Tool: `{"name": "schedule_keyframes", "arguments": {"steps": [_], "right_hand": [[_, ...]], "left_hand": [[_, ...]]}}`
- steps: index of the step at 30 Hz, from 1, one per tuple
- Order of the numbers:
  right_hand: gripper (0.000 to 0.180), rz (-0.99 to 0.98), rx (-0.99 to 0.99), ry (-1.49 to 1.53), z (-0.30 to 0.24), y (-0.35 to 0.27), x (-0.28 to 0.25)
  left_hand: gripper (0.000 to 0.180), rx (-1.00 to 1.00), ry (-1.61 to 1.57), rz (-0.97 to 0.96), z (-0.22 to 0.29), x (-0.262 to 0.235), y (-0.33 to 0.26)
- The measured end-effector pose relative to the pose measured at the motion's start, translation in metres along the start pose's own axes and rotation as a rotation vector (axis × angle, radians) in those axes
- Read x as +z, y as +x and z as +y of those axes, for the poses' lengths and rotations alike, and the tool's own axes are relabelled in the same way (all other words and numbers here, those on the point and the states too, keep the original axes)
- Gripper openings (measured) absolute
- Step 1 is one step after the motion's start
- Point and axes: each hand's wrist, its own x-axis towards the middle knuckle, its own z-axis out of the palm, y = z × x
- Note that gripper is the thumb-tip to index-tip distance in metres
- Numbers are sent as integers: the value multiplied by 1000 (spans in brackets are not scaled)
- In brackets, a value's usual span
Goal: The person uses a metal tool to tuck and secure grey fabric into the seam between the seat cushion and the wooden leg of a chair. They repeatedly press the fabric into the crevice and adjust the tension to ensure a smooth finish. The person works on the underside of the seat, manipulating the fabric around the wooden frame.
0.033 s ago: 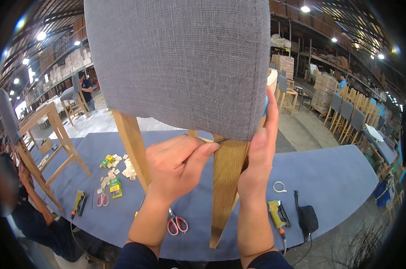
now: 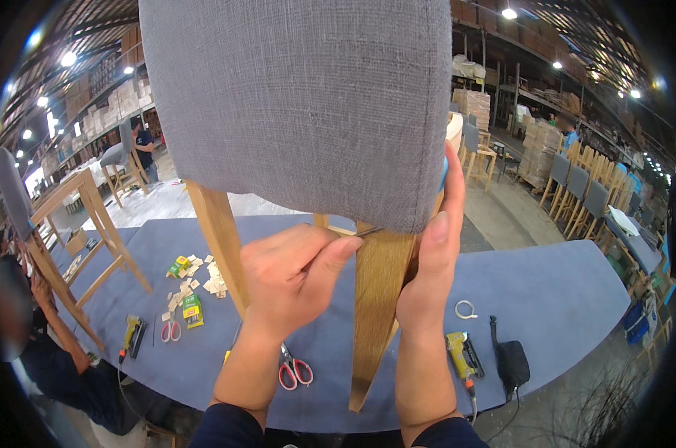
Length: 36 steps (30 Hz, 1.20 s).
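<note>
A chair's grey fabric backrest (image 2: 301,97) rises close in front of me, above wooden legs. My left hand (image 2: 289,272) is closed in a pinch on a thin dark tool (image 2: 370,231), whose kind I cannot make out. Its tip meets the fabric's lower edge at the top of the right wooden leg (image 2: 379,299). Against that corner's right side, my right hand (image 2: 431,261) holds the chair, thumb up beside the fabric and fingers straight along the side. A bit of blue (image 2: 444,175) shows by these fingers; the fingers' far side is hidden.
Scissors (image 2: 297,373), yellow staple guns (image 2: 463,358) with hoses, a black pouch (image 2: 511,362), a white ring (image 2: 465,309), a green-yellow box (image 2: 192,312) and wooden squares (image 2: 215,280) lie on the blue-grey table (image 2: 562,299). A co-worker (image 2: 62,358) handles another chair (image 2: 84,201) at left.
</note>
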Motion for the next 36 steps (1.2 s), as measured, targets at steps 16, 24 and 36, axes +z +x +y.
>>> {"name": "schedule_keyframes", "arguments": {"steps": [16, 24, 36], "right_hand": [[87, -50, -49, -129, 13, 2, -12], [88, -83, -34, -81, 10, 0, -11], [86, -156, 100, 174, -11, 0, -6]], "left_hand": [[19, -42, -50, 59, 9, 15, -13], [17, -60, -7, 105, 16, 19, -11], [23, -123, -63, 87, 4, 18, -20]]}}
